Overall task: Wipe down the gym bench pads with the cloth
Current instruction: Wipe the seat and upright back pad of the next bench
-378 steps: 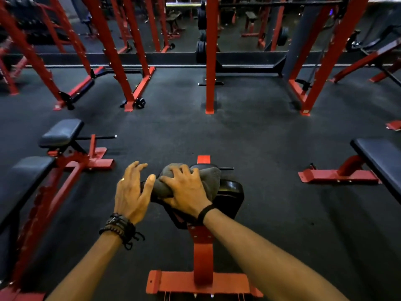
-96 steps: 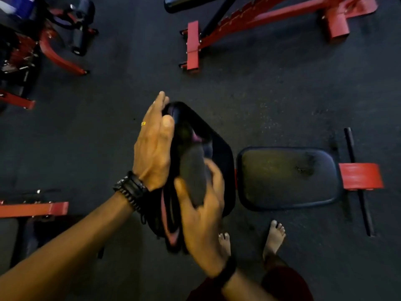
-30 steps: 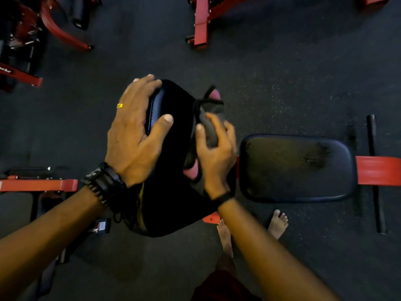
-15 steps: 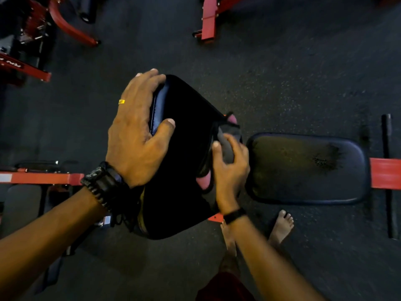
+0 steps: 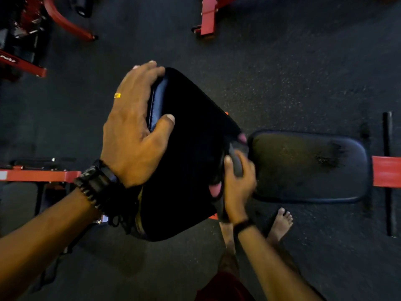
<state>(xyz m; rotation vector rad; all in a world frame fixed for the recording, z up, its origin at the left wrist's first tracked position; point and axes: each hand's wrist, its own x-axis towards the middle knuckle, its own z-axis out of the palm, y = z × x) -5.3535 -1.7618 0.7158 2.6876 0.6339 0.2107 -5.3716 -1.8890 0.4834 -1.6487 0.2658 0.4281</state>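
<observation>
Since half a second ago, the right hand point(image 5: 237, 181) has been slid down the near edge of the raised back pad point(image 5: 186, 157), so that it is now found at the lower corner, close to the gap between the two pads. A dark grey cloth point(image 5: 236, 164) is gripped in its curled fingers and is pressed against the pad's edge; motion blur is seen on the fingers. The left hand point(image 5: 134, 127) has been kept at the upper end of the back pad, where the fingers are wrapped over the far edge and the thumb is laid on the black face, so the pad is clasped and steadied. A gold ring point(image 5: 117, 95) is worn on this hand and dark bracelets point(image 5: 97, 187) on its wrist; a thin black band point(image 5: 243, 225) is worn on the right wrist. The seat pad point(image 5: 308, 166) is seen lying flat just to the right of the back pad, with a scuffed, worn patch on its surface. A red frame piece point(image 5: 386, 171) and a black crossbar point(image 5: 389, 177) are seen beyond its far end. Two bare feet point(image 5: 280, 224) are planted on the dark speckled floor point(image 5: 282, 72) beside the bench, and red frames of other equipment point(image 5: 208, 16) are seen along the upper and left edges
</observation>
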